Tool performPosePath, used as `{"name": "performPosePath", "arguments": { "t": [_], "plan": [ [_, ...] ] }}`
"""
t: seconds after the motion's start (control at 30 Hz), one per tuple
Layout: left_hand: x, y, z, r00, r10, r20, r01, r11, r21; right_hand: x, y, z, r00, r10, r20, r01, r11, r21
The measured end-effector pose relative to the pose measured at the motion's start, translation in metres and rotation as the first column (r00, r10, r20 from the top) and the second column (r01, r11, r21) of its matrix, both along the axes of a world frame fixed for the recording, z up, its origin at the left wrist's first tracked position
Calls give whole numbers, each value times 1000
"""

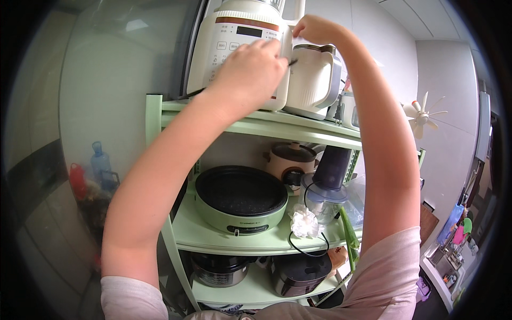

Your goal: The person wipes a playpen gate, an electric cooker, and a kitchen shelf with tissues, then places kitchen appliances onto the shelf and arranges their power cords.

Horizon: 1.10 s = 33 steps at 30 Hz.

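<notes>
A cream blender [246,52] with a control panel and a clear jug on top stands on the upper shelf. In front of its panel is my left hand [256,68], fingers curled and slightly blurred. A short black cord piece [294,63] sticks out at these fingers, and more black cord shows left of the wrist; the stretch between is hidden. My right hand [314,30] is bent beside the jug's handle [298,12], above a cream lidded pitcher [308,80]. Its fingertips are partly hidden, so what they touch cannot be made out.
The green shelf rack [248,248] also bears a round electric pan [242,196], an electric pot [292,160], a food chopper [330,176], and a white crumpled bundle [306,224]. Lower down are a rice cooker [222,272] and a dark appliance [302,272]. A small fan [422,116] is at right.
</notes>
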<state>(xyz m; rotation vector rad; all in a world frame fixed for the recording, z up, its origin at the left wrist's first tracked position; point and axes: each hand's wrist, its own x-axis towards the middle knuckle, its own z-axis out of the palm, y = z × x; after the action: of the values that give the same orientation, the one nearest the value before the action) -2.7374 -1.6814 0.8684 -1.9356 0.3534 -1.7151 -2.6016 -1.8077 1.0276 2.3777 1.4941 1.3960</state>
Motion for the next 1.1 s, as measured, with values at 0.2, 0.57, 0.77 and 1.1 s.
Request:
{"name": "performPosePath", "arguments": {
  "t": [0.2,0.57,0.77,1.1],
  "plan": [
    [8,-5,-20,999,45,22,-48,992,116,-57,-25,-41,950,298,98,-313,912,266],
    [-30,18,-41,857,-446,-258,333,861,-383,-46,-29,-148,942,209,261,-199,978,-63],
    [-30,25,-44,901,-350,-258,302,930,-207,-62,-38,-154,936,15,351,43,987,-158],
    [-32,-16,-87,801,-588,-114,562,804,-195,-137,-112,-219,990,59,-130,-28,973,230]
  ]
}}
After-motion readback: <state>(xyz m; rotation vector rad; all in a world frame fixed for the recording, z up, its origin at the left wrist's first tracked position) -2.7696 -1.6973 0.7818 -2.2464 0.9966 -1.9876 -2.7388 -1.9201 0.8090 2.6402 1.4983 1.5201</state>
